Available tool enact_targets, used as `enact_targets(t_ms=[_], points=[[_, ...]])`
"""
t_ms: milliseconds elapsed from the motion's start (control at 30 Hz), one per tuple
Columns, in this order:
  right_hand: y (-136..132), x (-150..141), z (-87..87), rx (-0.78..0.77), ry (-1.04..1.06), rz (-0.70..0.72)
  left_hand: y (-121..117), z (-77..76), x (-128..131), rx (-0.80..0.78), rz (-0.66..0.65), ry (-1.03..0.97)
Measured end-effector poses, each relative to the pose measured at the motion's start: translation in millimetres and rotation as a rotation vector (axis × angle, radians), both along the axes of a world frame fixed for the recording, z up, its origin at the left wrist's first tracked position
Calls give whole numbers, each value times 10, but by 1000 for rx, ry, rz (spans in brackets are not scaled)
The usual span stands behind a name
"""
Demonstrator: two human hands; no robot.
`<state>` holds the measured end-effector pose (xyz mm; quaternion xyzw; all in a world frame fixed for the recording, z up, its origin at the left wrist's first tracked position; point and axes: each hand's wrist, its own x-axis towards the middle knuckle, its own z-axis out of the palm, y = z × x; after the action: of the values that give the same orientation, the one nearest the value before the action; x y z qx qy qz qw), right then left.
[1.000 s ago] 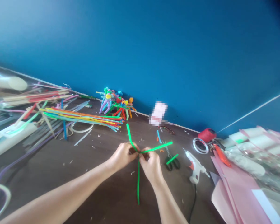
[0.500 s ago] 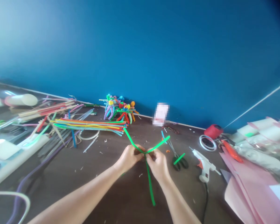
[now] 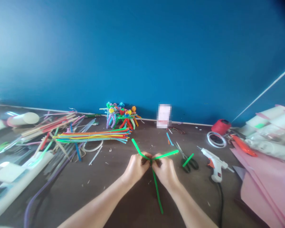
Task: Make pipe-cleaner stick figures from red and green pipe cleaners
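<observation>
Green pipe cleaners meet in a joint between my two hands, with one end angling up left, one up right and one hanging down towards me. My left hand is closed in a pinch on the left side of the joint. Close against it, my right hand pinches the right side. The fingertips hide the joint itself. Right of my right hand lie black-handled scissors, with a short green pipe cleaner piece across their handles.
A bundle of coloured pipe cleaners lies to the left, before small pipe cleaner figures at the blue wall. A white glue gun, a silver ring, red twine and pink sheets are on the right.
The camera view has shifted a little, so the table's things sit elsewhere in the picture. Both hands keep their pinch on the green pipe cleaners, whose right end now lies flatter.
</observation>
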<state>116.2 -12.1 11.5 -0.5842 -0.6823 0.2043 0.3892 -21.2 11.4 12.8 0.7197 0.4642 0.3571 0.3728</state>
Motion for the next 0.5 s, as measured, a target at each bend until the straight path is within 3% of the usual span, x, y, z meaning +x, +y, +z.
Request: enact_targets(t_ms=[300,500], points=[[-13,-23,-23,170,-97,-31,-9,-60,-2,98,44,-31],[46,21,-71,207,16,-35,49,-124,1,-54,-51,-151]])
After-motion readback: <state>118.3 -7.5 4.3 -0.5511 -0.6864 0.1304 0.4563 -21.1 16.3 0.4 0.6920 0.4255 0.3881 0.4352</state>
